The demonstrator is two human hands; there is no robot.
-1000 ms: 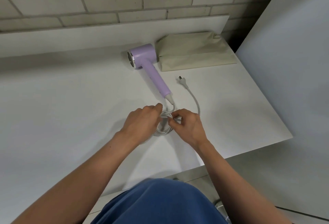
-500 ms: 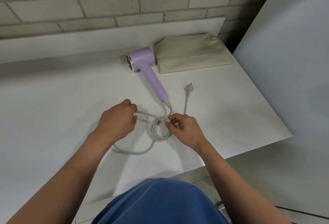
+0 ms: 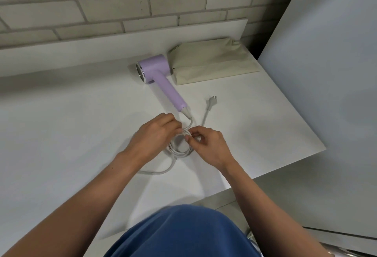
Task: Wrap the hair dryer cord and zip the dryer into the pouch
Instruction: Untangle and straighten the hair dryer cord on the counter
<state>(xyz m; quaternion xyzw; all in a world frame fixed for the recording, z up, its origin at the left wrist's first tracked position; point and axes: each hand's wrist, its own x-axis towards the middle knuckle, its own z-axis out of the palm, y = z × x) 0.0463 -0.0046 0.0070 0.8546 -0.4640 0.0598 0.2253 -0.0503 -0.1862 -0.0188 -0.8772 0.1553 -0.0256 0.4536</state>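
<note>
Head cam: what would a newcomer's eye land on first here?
The lilac hair dryer stands out, lying on the white table at the middle back, beside a beige pouch on its right. Nearer the camera, the left hand and right hand both pinch the white cord where it is coiled just below the dryer's handle. The plug lies loose to the right of the handle.

soft even overhead light, faint shadows under both arms on the table (image 3: 61, 134), wide-angle bending at edges.
</note>
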